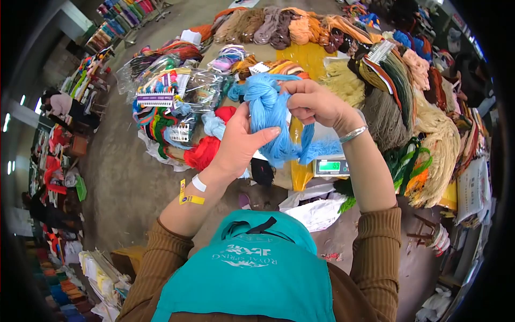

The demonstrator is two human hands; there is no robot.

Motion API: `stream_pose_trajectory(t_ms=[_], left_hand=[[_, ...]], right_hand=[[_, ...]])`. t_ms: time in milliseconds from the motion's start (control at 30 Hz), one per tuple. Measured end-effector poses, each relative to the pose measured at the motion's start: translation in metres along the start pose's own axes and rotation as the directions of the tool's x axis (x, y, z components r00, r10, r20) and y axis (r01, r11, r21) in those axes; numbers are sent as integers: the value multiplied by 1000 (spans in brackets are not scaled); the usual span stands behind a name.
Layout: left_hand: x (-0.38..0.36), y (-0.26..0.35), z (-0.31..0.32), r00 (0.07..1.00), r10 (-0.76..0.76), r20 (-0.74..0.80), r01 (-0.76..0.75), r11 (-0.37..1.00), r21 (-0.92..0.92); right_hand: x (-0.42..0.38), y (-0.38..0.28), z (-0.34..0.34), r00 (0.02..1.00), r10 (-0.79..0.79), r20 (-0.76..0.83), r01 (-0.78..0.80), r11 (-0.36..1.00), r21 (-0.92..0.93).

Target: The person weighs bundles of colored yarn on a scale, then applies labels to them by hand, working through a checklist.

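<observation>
A knotted skein of light blue thread (268, 115) is held up in front of me, over the near edge of the table. My left hand (241, 137) grips its left side, with the thumb across the strands. At its upper right, the curled fingers of my right hand (316, 104) pinch part of the blue thread. Below the hands, more blue strands trail beside a digital scale (331, 166) with a lit green display. Red thread (203, 154) lies on the table just left of my left wrist.
Skeins in many colours ring the table, brown ones (244, 27) at the back and cream ones (434, 145) at the right. Plastic-wrapped bundles with a punched thread card (155, 100) lie at the left. A small stool (426, 231) stands on the floor at right. Another person (67, 104) is far left.
</observation>
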State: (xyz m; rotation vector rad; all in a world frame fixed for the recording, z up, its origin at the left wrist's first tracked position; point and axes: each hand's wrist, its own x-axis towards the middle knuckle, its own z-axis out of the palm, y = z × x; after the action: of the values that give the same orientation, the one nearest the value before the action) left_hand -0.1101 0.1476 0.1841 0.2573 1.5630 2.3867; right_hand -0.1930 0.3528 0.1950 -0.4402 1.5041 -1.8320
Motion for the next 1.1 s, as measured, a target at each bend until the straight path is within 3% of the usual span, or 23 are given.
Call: stream_pose_trajectory(t_ms=[67, 300, 500, 1100], left_hand=[[-1, 0, 0, 988, 144, -48, -134, 977, 169], [-2, 5, -10, 977, 196, -81, -169, 949, 267], [-6, 8, -20, 990, 113, -86, -103, 988, 111], [-6, 18, -50, 989, 69, -130, -63, 997, 49]], right_hand=[[7, 4, 0, 1000, 1, 20, -2, 1000, 28], [28, 12, -1, 999, 4, 38, -7, 998, 55], [35, 9, 8, 1000, 24, 17, -25, 997, 69], [37, -17, 11, 998, 64, 27, -64, 998, -12]])
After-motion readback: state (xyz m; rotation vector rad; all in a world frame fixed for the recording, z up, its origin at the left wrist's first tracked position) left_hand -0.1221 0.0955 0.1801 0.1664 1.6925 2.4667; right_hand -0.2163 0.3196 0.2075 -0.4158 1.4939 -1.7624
